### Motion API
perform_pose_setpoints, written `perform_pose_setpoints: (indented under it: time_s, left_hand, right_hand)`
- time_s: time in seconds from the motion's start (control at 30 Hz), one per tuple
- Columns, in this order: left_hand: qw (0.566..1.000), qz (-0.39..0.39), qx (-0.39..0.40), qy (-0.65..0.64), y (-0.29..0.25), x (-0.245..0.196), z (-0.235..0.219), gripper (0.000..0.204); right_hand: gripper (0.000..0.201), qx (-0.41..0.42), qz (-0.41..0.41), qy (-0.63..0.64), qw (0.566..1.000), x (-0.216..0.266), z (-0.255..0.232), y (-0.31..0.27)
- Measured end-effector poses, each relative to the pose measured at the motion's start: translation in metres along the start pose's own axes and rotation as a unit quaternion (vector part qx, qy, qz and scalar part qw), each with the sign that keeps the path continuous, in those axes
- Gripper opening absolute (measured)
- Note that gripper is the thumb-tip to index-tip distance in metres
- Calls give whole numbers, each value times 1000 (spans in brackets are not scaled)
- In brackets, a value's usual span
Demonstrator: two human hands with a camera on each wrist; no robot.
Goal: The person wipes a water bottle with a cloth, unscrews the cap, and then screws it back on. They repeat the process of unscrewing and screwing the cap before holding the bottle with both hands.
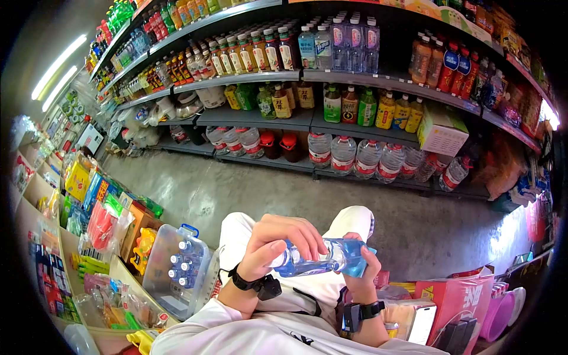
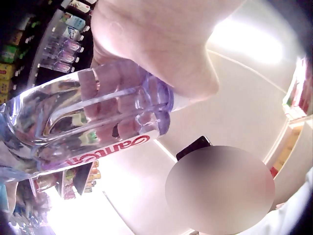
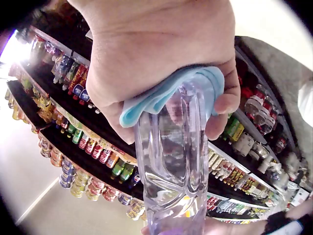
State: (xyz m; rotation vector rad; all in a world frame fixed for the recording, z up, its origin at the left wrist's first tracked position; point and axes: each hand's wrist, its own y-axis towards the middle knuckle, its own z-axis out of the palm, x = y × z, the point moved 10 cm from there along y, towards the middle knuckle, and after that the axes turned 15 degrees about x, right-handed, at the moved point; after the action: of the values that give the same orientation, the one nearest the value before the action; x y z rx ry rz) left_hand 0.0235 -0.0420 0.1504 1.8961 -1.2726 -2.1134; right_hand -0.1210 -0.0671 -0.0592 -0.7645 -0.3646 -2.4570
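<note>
A clear plastic water bottle (image 1: 322, 264) lies sideways above the person's lap, its body bluish and its lettering red in the left wrist view. My left hand (image 1: 284, 239) grips it at the neck and cap end, fingers curled over the top. Around the bottle's base end, my right hand (image 1: 365, 274) holds a folded light-blue cloth (image 3: 171, 90) pressed against the plastic. The fingers and thumb of that hand wrap the cloth on both sides of the base.
To the left, a clear plastic bin (image 1: 198, 260) contains several white-capped bottles. Shelves of drinks (image 1: 254, 77) stand across the aisle floor (image 1: 195, 189). At the right are a lit phone (image 1: 422, 324) and a pink-red box (image 1: 461, 296). Packaged goods (image 1: 106, 225) fill the left side.
</note>
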Motion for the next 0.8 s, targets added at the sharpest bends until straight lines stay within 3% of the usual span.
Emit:
perform_pose_setpoints:
  time_s: [0.57,0.6,0.8]
  left_hand:
    - [1000,5,-10,3,2,-1,3,48]
    - [1000,16,-6,2,1,1,4,49]
    - [997,24,-65,23,1,-2,2,55]
  right_hand:
    - [52,7,6,21,1000,-6,-9,1]
    - [56,-38,-6,-1,999,0,-8,-2]
    - [53,-3,25,30,999,-14,-9,-4]
